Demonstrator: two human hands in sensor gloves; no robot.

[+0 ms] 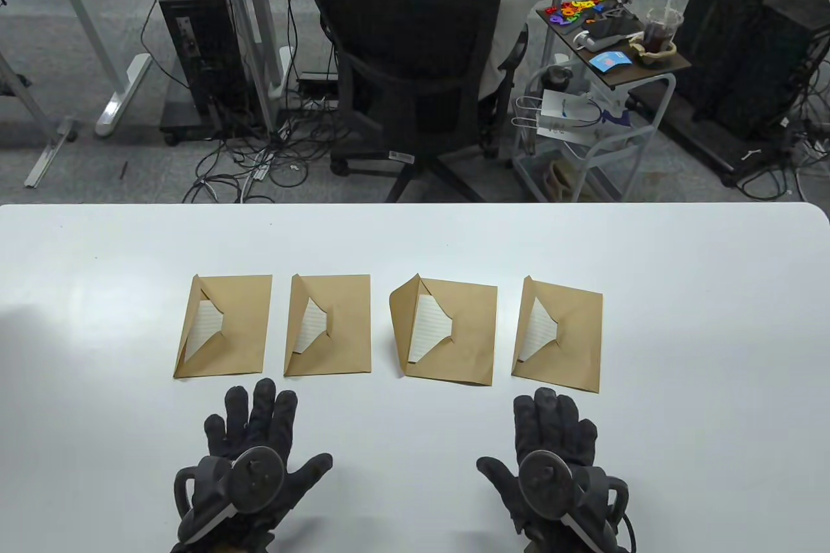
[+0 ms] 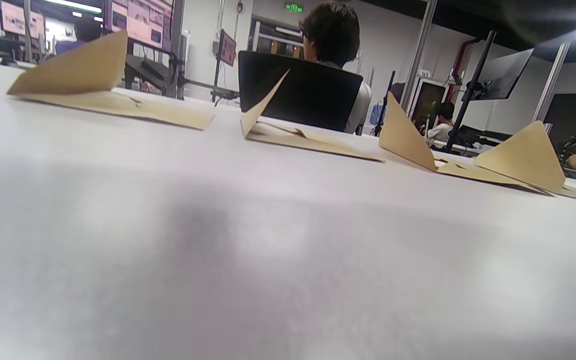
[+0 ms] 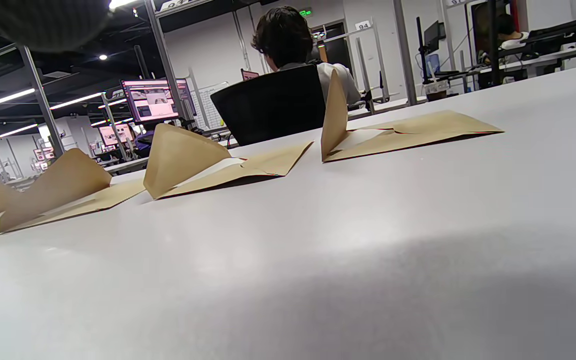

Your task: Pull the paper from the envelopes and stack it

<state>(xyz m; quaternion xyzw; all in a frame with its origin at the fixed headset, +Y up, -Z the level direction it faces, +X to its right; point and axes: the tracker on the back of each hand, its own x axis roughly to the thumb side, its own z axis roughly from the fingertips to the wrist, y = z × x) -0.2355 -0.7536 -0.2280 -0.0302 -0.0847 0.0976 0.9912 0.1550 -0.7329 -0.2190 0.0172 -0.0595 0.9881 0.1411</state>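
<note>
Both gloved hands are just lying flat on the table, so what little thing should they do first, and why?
Probably the left hand should reach forward to the leftmost brown paper envelope and pinch the lined white sheet showing under its raised flap. All four envelopes lie in a row with their paper inside, nothing is stacked yet, and both hands rest flat on the white table, holding nothing.

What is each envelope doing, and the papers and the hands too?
First envelope: flap open, paper still inside.
Second envelope: flap open, paper inside.
Third envelope: flap open, paper inside.
Fourth envelope: flap open, paper inside.
Left hand: flat on the table, holding nothing.
Right hand: flat, holding nothing.
</note>
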